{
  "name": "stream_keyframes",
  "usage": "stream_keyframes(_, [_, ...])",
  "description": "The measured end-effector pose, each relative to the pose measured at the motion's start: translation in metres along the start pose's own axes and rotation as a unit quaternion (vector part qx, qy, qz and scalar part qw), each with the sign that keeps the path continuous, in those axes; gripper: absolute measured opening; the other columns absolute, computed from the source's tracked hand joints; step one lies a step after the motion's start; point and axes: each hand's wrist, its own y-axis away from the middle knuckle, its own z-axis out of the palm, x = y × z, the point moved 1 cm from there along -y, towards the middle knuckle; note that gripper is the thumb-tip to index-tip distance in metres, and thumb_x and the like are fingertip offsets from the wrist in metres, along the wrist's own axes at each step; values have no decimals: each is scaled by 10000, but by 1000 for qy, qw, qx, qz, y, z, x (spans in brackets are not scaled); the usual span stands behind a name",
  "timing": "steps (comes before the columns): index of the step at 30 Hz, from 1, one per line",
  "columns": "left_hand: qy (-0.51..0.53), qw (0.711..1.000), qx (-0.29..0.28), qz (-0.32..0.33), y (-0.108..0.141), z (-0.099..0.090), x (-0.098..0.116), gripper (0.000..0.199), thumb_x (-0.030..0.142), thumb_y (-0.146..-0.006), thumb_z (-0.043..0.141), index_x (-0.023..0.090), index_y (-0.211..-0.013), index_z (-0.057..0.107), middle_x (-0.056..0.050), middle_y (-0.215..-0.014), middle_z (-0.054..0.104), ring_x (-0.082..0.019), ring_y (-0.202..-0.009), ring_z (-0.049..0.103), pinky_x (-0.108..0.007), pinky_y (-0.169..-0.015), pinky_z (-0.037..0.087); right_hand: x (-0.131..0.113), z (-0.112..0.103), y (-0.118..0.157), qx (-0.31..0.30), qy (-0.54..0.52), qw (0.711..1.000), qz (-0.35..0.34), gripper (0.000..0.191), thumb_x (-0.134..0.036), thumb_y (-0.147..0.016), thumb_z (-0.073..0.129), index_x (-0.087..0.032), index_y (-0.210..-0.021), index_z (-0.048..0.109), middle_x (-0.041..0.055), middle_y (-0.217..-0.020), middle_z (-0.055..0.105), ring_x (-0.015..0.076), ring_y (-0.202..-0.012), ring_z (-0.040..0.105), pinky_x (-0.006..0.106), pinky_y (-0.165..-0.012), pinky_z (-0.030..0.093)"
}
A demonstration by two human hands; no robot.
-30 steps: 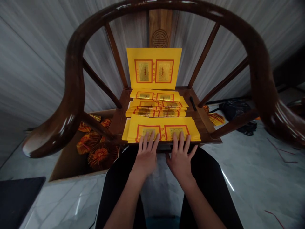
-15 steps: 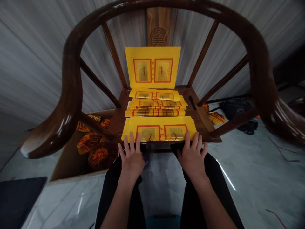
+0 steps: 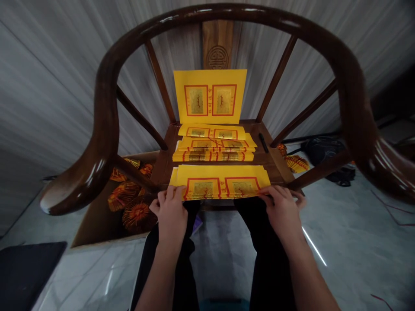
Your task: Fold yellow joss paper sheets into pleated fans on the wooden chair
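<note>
A stack of yellow joss paper [image 3: 223, 172], printed with red frames and gold squares, lies at the front edge of the chair seat. My left hand [image 3: 171, 209] has its fingers curled on the stack's left front corner. At the right front corner my right hand [image 3: 283, 209] pinches the edge between thumb and fingers. Just behind lies a pleated bundle of joss paper [image 3: 212, 155], its folds layered close together. One yellow sheet [image 3: 210, 77] stands upright against the chair's back, showing two gold squares.
The dark wooden chair [image 3: 129, 41] curves its armrests around both sides. A black pen [image 3: 263, 143] lies on the seat's right. Left on the floor, a cardboard box [image 3: 97, 224] holds folded paper rosettes [image 3: 138, 214]. A dark bag [image 3: 324, 151] rests beyond the right armrest.
Both hands have gone from flat with spread fingers to curled, gripping the front corners of the stack. My right hand has shifted outward. The view has moved slightly.
</note>
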Motion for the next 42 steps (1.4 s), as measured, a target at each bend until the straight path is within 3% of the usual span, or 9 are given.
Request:
stream_keyframes(5, [149,988,32,19,-13,-16,-6,232,111,-943,507,232,-992,699,-46,-1023,712,-246,-978,663,-437,-933,423,9,-28,-20,68,-129,986,-78,172,-349,-1001,607,-226,-958,721,63,-965,719,236,-931,621,412,-902,454])
stream_keyframes(9, [320,941,106,25,-36,-44,-7,72,267,-939,656,229,-934,717,-25,-996,734,-213,-982,691,-353,-928,495,15,-60,-48,134,-221,963,-80,91,-330,-926,729,-243,-916,754,36,-949,684,219,-932,638,403,-896,488])
stream_keyframes(14, [531,830,129,-110,-79,-48,-8,409,376,-641,936,195,-929,709,23,-773,709,-167,-700,674,-272,-680,538,21,-62,-100,117,-389,914,7,155,-324,-780,863,-220,-856,777,24,-910,705,173,-877,645,352,-824,501])
stream_keyframes(17, [576,794,166,-101,-102,-35,-10,414,360,-633,932,187,-930,701,26,-794,694,-146,-701,663,-257,-689,548,17,-43,-124,109,-481,868,56,372,-291,-685,914,-242,-1021,762,-6,-943,703,141,-845,637,302,-766,508])
stream_keyframes(21, [584,795,156,-42,-114,-17,-11,352,355,-707,895,195,-953,700,-7,-950,715,-154,-839,671,-261,-794,547,14,-9,-128,107,-552,819,111,719,-316,-599,951,-270,-1259,671,-47,-869,681,124,-823,623,287,-807,510])
stream_keyframes(24, [580,805,114,-48,-112,-6,-3,313,395,-793,835,208,-1011,711,-5,-943,707,-150,-860,662,-246,-804,520,18,14,-120,137,-557,798,186,565,-449,-667,903,-218,-1145,711,-37,-828,677,123,-754,610,294,-773,494])
stream_keyframes(28, [557,823,96,-61,-112,3,13,302,430,-804,821,202,-965,704,-4,-922,712,-156,-853,672,-242,-792,516,15,31,-118,253,-501,797,223,418,-460,-699,860,-174,-973,725,-45,-753,619,126,-693,560,285,-702,454])
stream_keyframes(34, [580,806,85,-77,-107,1,12,357,314,-678,902,207,-917,659,44,-836,689,-132,-770,648,-209,-712,508,-4,23,-132,377,-459,766,246,180,-369,-766,742,-219,-802,651,-48,-665,531,148,-602,470,315,-639,424])
stream_keyframes(42, [614,771,129,-113,-103,11,7,373,383,-716,889,194,-938,657,19,-861,715,-139,-768,670,-234,-729,525,-14,20,-118,367,-412,792,261,309,-501,-933,579,-234,-815,682,53,-916,654,265,-973,611,425,-955,458])
